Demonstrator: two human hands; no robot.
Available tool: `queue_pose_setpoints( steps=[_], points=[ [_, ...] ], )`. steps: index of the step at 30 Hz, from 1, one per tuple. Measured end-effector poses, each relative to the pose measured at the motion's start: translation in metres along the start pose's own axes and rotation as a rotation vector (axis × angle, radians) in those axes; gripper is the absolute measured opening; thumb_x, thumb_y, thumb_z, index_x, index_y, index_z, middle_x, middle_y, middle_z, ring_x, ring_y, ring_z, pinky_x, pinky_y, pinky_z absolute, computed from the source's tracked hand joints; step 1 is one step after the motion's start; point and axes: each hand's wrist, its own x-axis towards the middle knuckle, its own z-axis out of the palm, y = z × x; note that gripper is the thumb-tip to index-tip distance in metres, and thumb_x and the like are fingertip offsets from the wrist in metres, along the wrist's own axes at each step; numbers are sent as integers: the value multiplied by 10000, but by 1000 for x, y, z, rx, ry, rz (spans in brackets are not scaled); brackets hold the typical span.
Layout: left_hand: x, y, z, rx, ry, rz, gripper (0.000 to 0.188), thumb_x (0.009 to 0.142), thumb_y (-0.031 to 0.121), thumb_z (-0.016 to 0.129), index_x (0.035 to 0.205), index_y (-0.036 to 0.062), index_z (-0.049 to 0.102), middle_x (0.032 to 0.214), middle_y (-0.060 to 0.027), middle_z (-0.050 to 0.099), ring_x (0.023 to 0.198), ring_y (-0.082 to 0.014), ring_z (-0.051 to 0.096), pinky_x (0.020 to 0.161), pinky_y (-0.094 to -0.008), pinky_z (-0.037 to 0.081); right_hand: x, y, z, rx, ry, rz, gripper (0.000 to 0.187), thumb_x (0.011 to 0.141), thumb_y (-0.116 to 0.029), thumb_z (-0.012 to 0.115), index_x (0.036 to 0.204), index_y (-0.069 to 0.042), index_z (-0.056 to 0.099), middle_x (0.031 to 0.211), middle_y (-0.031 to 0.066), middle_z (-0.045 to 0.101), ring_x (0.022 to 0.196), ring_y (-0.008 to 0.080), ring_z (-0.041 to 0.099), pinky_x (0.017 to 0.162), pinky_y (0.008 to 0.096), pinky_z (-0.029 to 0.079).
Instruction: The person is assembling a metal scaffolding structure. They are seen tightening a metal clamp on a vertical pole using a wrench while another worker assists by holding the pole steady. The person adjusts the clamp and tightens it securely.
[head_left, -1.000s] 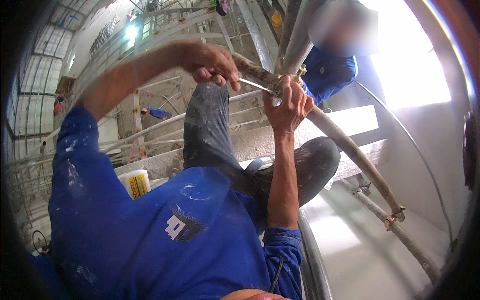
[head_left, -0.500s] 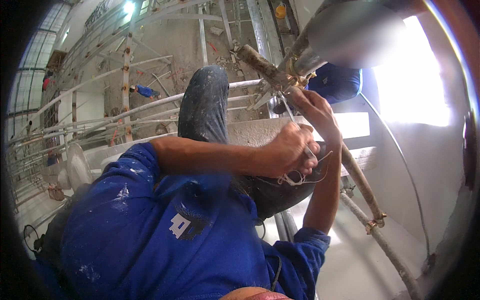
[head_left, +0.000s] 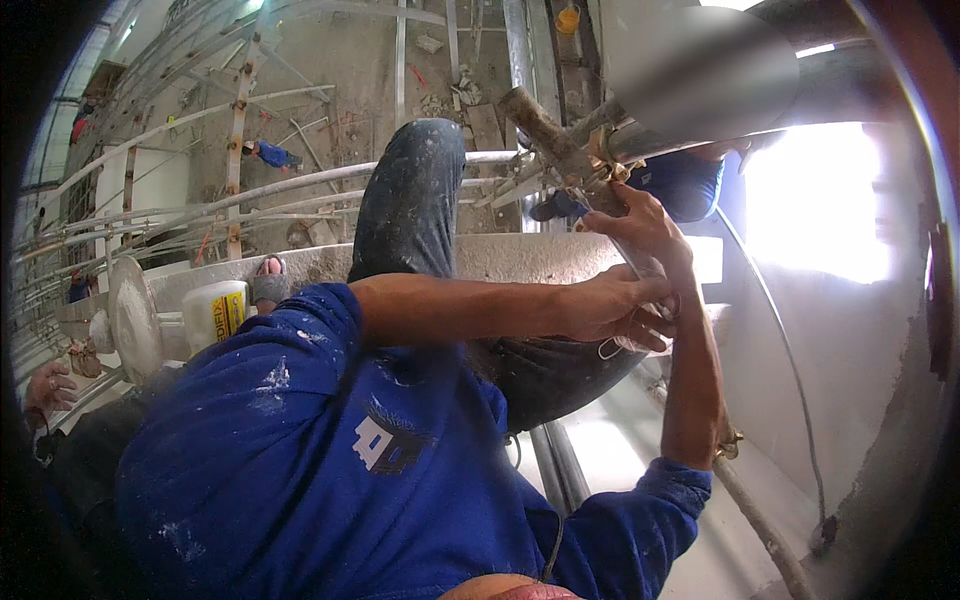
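Thumb and fingers of my left hand (head_left: 625,305) are closed around the lower end of a slim metal spanner (head_left: 632,258). Pale string (head_left: 608,349) loops below that hand. From there the spanner slants up under my right hand (head_left: 645,225) toward a brass-coloured scaffold clamp (head_left: 603,160). My right fingers are bent against the clamp's lower side, and the thumb lies near the spanner's upper end. The clamp joins a short, plaster-crusted pipe (head_left: 535,118) to other tubes. Where the spanner's tip meets the clamp is too small to make out.
A person in blue (head_left: 690,185) is just beyond the clamp; another (head_left: 270,153) is far below on the floor. A white container (head_left: 215,315), a round disc (head_left: 135,310) and someone's hand (head_left: 50,388) are at left. A cable (head_left: 785,340) hangs along the right wall.
My left hand has swung right with the spanner, closer to my right forearm. Its fingers are looser. My right hand stays at the clamp. The view has shifted, showing the white container.
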Motion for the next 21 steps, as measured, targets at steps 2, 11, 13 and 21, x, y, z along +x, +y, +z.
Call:
queue_pose_setpoints(
  steps=[2,11,13,21],
  points=[
    [10,-14,-20,80,-33,6,248,1040,261,513,1064,17,553,986,-118,599,828,-234,682,727,-381,629,3,18,10,9,49,-96,734,723,-410,828,1260,36,598,1081,192,710,972,247,695,892,371,526],
    [52,-33,-119,644,152,95,162,964,158,651,928,0,646,775,-64,656,722,-159,640,590,-317,538,-3,8,25,-36,213,-138,623,726,-246,872,1214,41,611,1056,198,712,958,280,706,877,376,532],
    [69,-48,-159,361,-58,325,118,913,119,697,945,7,678,841,-62,689,749,-144,635,622,-328,519,5,30,44,-101,325,-220,695,744,-306,865,1256,47,556,1083,212,688,988,343,688,855,411,535],
    [100,-7,-256,758,37,248,249,947,100,587,1167,-12,612,1001,-162,674,779,-231,660,655,-327,553,21,42,77,-267,658,-105,852,659,-644,808,1206,-41,556,1043,156,676,945,350,678,785,464,540]
  ],
)
